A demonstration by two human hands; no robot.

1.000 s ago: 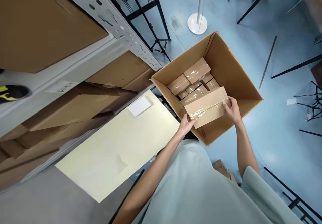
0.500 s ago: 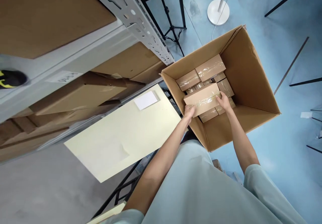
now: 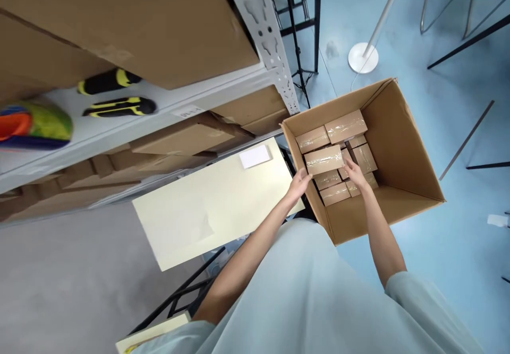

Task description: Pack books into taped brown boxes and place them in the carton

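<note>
A large open carton (image 3: pixel 402 141) stands in front of me, with taped small boxes (image 3: pixel 346 126) packed at its bottom. Inside it, one small cardboard box (image 3: pixel 323 160) with clear tape along its top lies between my hands. At its near left corner are the closed fingers of my left hand (image 3: pixel 299 183), beside the carton's left wall. My right hand (image 3: pixel 354 173) has its fingertips at the right end of the same box. The undersides of both grips are hidden.
Left of the carton is a cream tabletop (image 3: pixel 223 200) with a white pad (image 3: pixel 255 156). A metal shelf (image 3: pixel 274 41) beyond it holds cartons, black-and-yellow tools (image 3: pixel 119 106) and a colourful roll (image 3: pixel 35 123). A white stand base (image 3: pixel 363 58) sits on the blue floor.
Both hands have lowered the small box deeper into the carton, toward its left side. More of the boxes near me show. The view has shifted, bringing shelf tools into sight.
</note>
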